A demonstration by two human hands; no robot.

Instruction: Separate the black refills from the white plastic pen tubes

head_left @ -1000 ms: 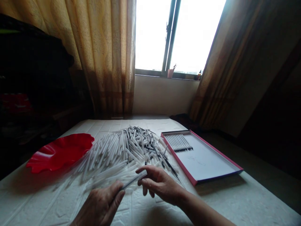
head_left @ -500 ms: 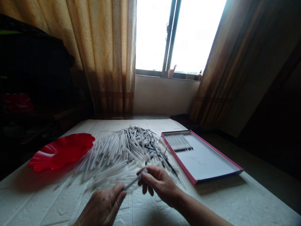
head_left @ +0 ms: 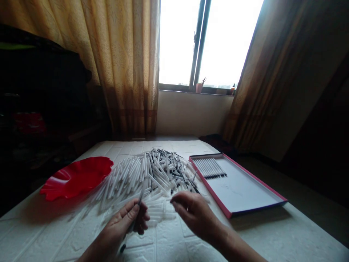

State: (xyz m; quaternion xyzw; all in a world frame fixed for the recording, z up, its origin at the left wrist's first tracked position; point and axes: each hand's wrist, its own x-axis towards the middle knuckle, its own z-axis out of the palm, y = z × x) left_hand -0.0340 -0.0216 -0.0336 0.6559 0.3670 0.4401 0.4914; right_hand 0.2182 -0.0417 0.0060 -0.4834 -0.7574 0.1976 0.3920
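The left hand (head_left: 122, 222) is closed around a slim dark rod (head_left: 140, 200), pinching it between the thumb and curled fingers. The rod slants through the grip, its upper end poking out above the thumb and its black lower end hanging below the hand, nearer the person. Holding it near the middle, as here, seems a sound choice: firm thumb pressure against the fingers should keep so thin a shaft from rolling, while both ends stay in plain view.

The right hand (head_left: 195, 214) is apart from it and loosely open, fingers gently curved, with nothing visible in it. Its fingertips (head_left: 174, 202) hover just beside the near edge of a loose heap of white tubes and black-tipped rods (head_left: 156, 178), which lie crossed at many angles on a white brick-patterned surface (head_left: 174, 243).

To the right of the heap lies a shallow box with a pink rim (head_left: 245, 185), holding a neat row of white tubes with black tips (head_left: 209, 168) at its far end. To the left sits a wavy-edged red dish (head_left: 76, 178) — beyond them, a bright window between patterned curtains
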